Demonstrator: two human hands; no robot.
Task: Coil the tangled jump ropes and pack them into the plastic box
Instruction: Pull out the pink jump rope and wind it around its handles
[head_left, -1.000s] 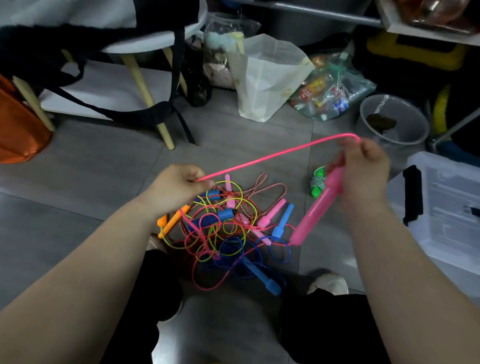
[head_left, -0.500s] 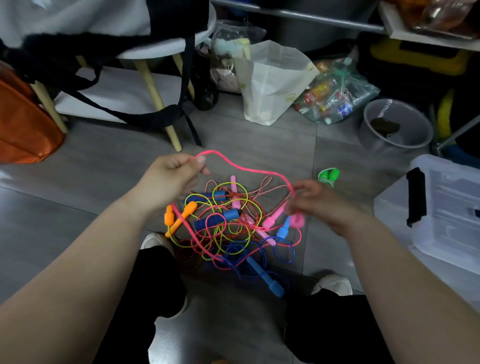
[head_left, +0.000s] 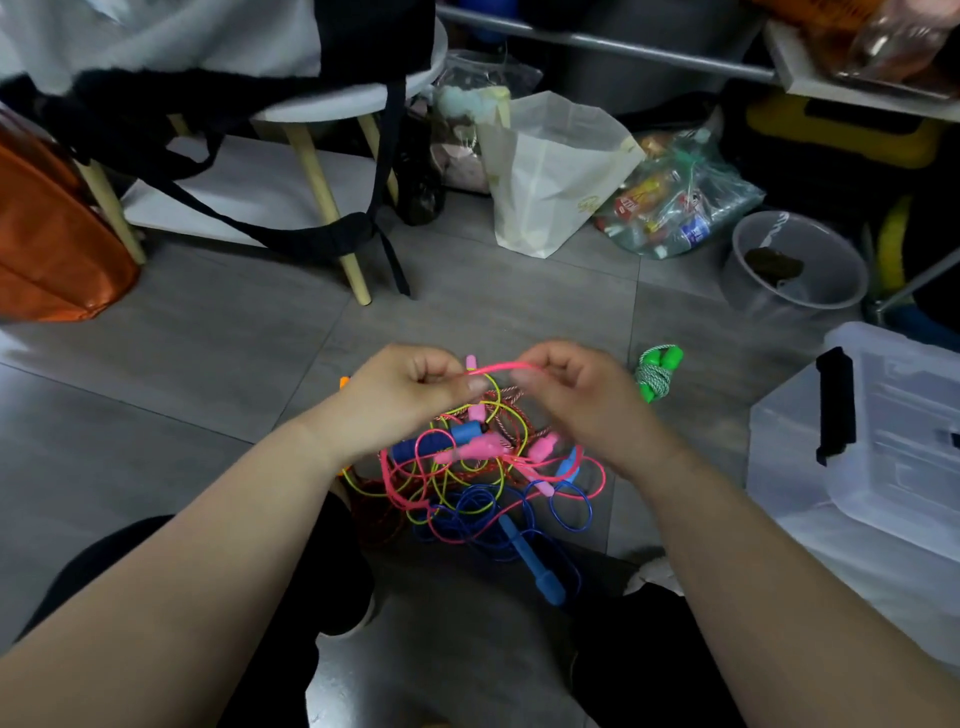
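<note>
Arching between both hands, a short span of pink rope (head_left: 498, 367) hangs above the tangle (head_left: 483, 483) of pink, yellow and blue ropes and handles on the grey floor (head_left: 218, 374). A blue handle (head_left: 535, 566) sticks out of the tangle's near side. A coiled green rope (head_left: 655, 374) lies on the floor just right of the right hand (head_left: 576, 395), apart from the tangle. The clear box (head_left: 893, 467), lid on with a black latch, sits by the floor's right edge. A paper bag (head_left: 550, 171), a plastic bag of packets (head_left: 675, 202) and a bucket (head_left: 800, 265) stand along the far side; a stool leg (head_left: 332, 218) is far left. The left hand (head_left: 410, 395) pinches the pink rope between thumb and forefinger, fingers curled shut. The right hand is likewise closed on the rope's other end.
</note>
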